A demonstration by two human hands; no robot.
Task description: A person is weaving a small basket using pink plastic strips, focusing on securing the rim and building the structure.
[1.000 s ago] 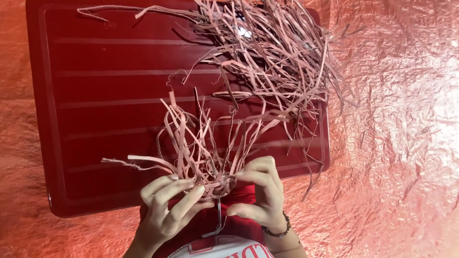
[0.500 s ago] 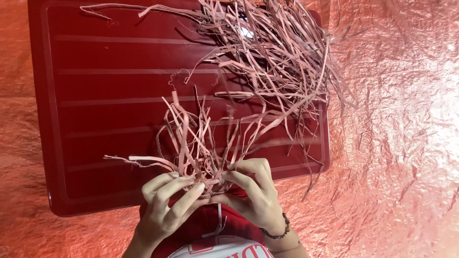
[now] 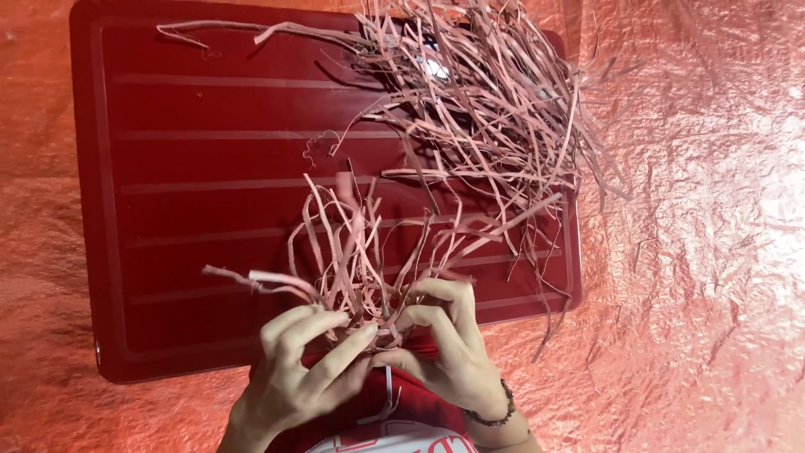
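A small bundle of thin pale pink strips [image 3: 356, 252] fans upward from between both hands at the near edge of a dark red ribbed tray [image 3: 193, 168]. My left hand [image 3: 293, 369] pinches the base of the bundle from the left, fingers curled around it. My right hand [image 3: 449, 348], with a beaded bracelet on the wrist, grips the same base from the right. A much larger loose heap of the same pink strips [image 3: 478, 109] lies on the tray's far right part and spills over its right edge.
The tray rests on a crinkled orange-red sheet [image 3: 704, 252] that covers everything around it. A red and white garment [image 3: 394, 428] shows at the bottom between my forearms.
The bundle's strips have shifted slightly and my fingers have closed tighter around its base. The heap and tray have not moved.
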